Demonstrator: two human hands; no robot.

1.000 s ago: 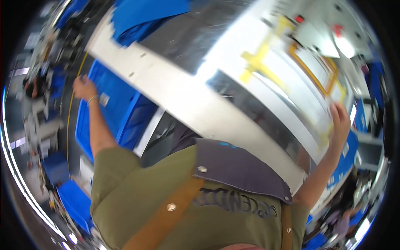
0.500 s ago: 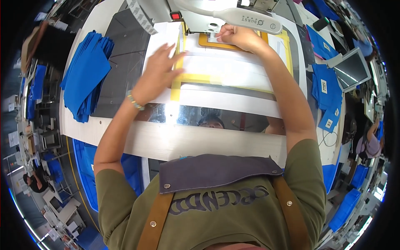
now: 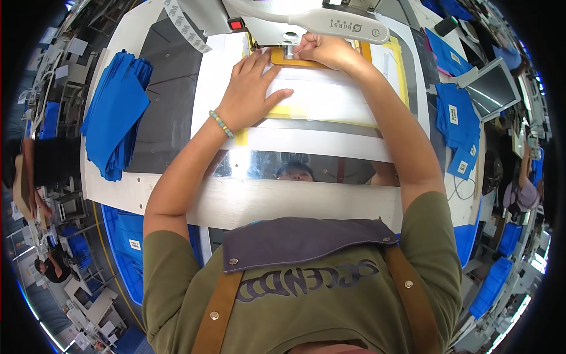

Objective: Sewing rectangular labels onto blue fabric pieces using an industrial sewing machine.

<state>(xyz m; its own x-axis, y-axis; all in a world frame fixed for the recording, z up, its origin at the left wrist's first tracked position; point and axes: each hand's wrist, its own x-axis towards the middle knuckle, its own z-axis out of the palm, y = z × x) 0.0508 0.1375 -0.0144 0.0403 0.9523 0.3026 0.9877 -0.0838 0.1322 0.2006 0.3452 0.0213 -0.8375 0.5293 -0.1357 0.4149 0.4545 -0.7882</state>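
My left hand [image 3: 250,91] lies flat with fingers spread on the left side of a white template sheet [image 3: 330,94] edged with yellow tape. Its fingertips reach the left end of an orange plate [image 3: 278,58] under the head of a sewing machine [image 3: 268,32]. My right hand [image 3: 333,52] is at the machine's needle area, above the orange plate. Its thumb and fingers are pinched together; whatever they hold, if anything, is too small and hidden to make out.
A grey-white lamp [image 3: 348,25] overhangs my right hand. Blue fabric pieces [image 3: 118,115] are piled at the left; more blue pieces [image 3: 454,121] with white labels lie at the right, beside a screen [image 3: 494,89]. A blue bin [image 3: 132,259] stands below the table's left front edge.
My left hand has moved rightward and settled flat on the template, its fingertips now at the orange plate. My right hand stays pinched near the needle area.
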